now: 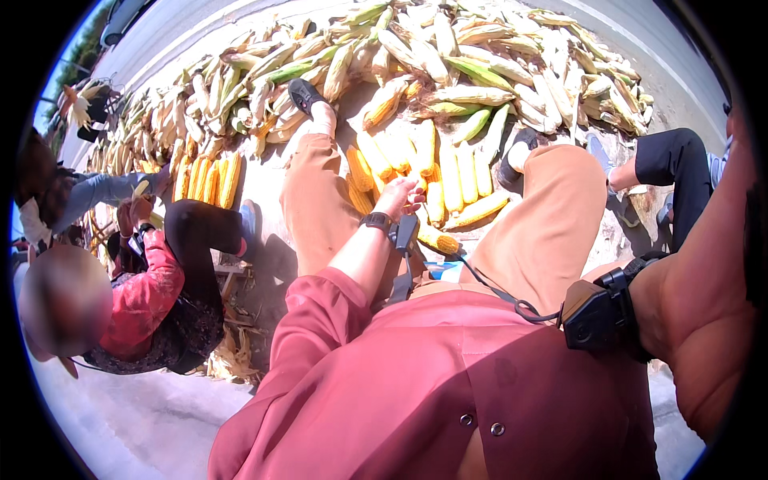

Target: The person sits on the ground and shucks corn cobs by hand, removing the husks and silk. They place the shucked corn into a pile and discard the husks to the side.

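My left hand (pixel 401 197) is over the husked yellow corn cobs (pixel 451 174) between my legs. Its fingers are loosely curled and slightly apart, with nothing visible in them. One cob (pixel 438 239) lies close to my lap, below that hand. Most of my right hand (pixel 605 272) is hidden behind the black device on its wrist, beside my right thigh; its fingers do not show. Beyond my feet spreads a long heap of corn ears in their husks (pixel 480 66). A partly husked ear (pixel 384 105) lies at the heap's near edge.
At the left, a seated person (pixel 144 300) holds a corn ear near a row of husked cobs (pixel 207 180). Another person's sleeve (pixel 90 195) reaches in there. A further person's bent leg (pixel 672 174) is at the right. A cable (pixel 486 285) crosses my lap between the wrist devices.
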`<state>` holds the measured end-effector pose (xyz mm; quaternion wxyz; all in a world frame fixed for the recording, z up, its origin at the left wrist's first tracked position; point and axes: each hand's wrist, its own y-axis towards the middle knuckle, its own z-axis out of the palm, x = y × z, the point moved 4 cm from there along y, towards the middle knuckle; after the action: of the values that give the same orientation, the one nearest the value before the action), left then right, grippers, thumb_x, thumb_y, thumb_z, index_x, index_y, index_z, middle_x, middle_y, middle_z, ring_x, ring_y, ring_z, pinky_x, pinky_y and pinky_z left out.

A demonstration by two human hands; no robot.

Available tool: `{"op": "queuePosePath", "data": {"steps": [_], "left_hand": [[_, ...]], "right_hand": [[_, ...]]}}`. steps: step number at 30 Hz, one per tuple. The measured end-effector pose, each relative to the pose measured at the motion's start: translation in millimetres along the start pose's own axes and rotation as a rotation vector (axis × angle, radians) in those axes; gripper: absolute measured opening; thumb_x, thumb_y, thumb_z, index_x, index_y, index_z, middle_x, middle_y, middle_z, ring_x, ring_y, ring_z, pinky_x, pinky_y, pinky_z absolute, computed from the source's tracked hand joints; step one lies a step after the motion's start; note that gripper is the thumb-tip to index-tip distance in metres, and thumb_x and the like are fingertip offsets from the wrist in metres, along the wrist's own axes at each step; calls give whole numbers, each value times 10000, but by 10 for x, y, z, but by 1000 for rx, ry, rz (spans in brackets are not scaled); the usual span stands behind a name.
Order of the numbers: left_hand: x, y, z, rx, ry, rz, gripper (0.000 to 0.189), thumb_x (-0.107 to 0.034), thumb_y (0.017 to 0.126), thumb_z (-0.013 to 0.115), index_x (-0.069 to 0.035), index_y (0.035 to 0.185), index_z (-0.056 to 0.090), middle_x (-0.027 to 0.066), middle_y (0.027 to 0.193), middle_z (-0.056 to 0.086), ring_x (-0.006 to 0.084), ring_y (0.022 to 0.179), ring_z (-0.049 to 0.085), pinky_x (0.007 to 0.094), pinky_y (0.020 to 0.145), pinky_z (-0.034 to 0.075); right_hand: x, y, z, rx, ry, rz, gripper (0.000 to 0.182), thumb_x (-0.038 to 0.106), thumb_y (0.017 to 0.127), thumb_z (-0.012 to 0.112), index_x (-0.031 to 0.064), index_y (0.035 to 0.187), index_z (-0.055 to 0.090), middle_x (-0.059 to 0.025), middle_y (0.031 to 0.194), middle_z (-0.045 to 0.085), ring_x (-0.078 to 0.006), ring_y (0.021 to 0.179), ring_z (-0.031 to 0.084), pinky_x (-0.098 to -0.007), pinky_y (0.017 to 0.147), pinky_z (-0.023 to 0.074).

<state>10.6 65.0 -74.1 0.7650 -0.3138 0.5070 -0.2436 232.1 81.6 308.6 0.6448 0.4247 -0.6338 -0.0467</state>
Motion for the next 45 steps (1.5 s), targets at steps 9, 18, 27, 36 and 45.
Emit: {"op": "queuePosePath", "data": {"steps": [9,18,27,36,45], "left_hand": [[-67,12,140,56,-5,-6,219,-238,858,507,-93,1021,480,40,881,551,130,711,554,304,640,479],[0,-73,-66,14,-40,7,205,-230,844,527,-96,991,474,32,841,543,137,697,558,294,623,481],[11,-18,-91,9,-24,0,182,-237,844,521,-111,965,470,25,814,542,140,687,560,300,621,483],[-17,19,-23,45,-31,19,175,-239,847,509,-116,963,463,8,769,537,112,618,536,280,580,472],[-1,-53,-43,35,-159,26,69,-162,850,484,-112,825,443,-8,659,472,96,523,466,225,436,384]], "right_hand": [[-737,385,262,-33,42,187,478,321,799,514,32,1171,428,-108,1111,501,-219,1043,455,-385,892,329],[-153,332,457,106,105,-62,378,247,822,503,22,1124,470,-95,1056,536,-185,989,494,-341,862,363],[-119,537,546,93,70,-98,284,174,845,492,12,1078,513,-81,1000,571,-151,935,534,-296,831,397],[-1012,206,396,-336,452,529,198,109,862,489,20,1022,565,-53,910,609,-93,835,568,-233,789,424],[-2440,-1120,957,-152,553,1268,171,147,863,495,38,989,536,-15,718,560,-96,638,549,-217,592,463]]}}
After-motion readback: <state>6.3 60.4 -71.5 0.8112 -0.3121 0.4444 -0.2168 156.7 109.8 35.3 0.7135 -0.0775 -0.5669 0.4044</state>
